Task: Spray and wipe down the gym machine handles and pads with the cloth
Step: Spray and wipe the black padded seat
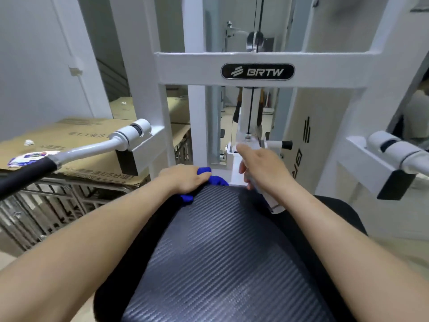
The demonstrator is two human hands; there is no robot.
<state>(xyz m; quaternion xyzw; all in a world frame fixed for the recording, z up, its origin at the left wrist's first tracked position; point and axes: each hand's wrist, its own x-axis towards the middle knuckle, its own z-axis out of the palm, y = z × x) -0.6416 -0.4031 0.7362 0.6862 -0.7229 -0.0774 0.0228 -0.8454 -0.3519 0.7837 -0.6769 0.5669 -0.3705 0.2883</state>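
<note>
The blue cloth [217, 180] lies bunched on the far edge of the black ribbed pad [220, 252], mostly under the left hand [185, 178]; blue folds poke out past the fingertips and below the heel of the palm. That hand is palm down with its fingers curled over the cloth, gripping it against the pad, and the bare forearm runs back toward the lower left. Just to the right, apart from the cloth, the right hand [262, 169] holds a white bottle [270, 201] over the pad's far right corner: the lower fingers wrap its neck, the forefinger points straight ahead toward the frame [336, 68], and the bottle's body slants down below the wrist. What is inside the bottle cannot be told. The white frame rises right behind the pad and carries a black BRTW badge [257, 71]. A white arm with a black grip [25, 176] juts out at the left, and another white arm [406, 154] at the right. Behind the left grip sits a cardboard box [76, 135] with a flat wipes pack [30, 158] lying on top, and a metal cage [58, 205] stands below it, its contents unclear.
</note>
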